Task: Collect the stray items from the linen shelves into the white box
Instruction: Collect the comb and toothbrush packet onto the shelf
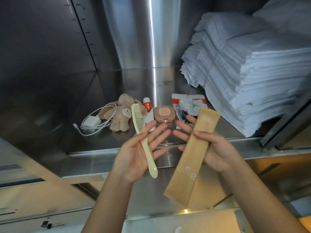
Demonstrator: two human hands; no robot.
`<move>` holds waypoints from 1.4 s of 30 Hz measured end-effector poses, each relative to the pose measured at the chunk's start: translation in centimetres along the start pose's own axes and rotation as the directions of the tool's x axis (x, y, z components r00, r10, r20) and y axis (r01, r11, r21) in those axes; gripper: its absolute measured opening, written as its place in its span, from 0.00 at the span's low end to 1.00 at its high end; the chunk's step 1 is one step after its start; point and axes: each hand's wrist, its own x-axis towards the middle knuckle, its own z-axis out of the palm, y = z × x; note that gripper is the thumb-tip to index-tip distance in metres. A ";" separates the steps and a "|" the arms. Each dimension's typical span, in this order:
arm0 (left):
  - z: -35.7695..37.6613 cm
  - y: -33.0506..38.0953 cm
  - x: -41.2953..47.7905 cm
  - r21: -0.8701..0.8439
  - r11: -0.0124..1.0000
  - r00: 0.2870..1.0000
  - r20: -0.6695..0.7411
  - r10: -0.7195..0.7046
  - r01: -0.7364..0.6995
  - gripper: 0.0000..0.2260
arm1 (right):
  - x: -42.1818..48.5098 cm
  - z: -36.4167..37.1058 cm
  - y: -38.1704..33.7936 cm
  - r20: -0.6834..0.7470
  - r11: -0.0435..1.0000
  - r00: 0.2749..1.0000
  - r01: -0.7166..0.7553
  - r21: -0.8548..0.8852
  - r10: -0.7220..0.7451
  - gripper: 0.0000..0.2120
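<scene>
— What is seen, largest first?
— A steel shelf (117, 142) is seen, and a stack of white linen (252, 73) is piled on its right side.
— And what is held?
— A brown paper sleeve (190, 157) marked "Brush" is pinched by the right hand (217, 148), with the thumb pressed on its front and the fingers spread behind. A cream comb (143, 135) is carried on the upturned left hand (134, 153), whose fingers are straight and spread. Both are held above the shelf's front edge.
— What is laid on the shelf?
— A plush toy (120, 116), a white charger (91, 122) with its cable, a packet (188, 105), a compact (164, 113) and a small tube (148, 108) are grouped mid-shelf.
</scene>
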 end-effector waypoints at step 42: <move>-5.6 10.1 4.2 0.099 0.993 0.995 -0.077 0.071 -0.063 0.20 | 20.3 4.9 1.8 -0.247 0.550 0.899 -0.008 -0.835 -0.361 0.37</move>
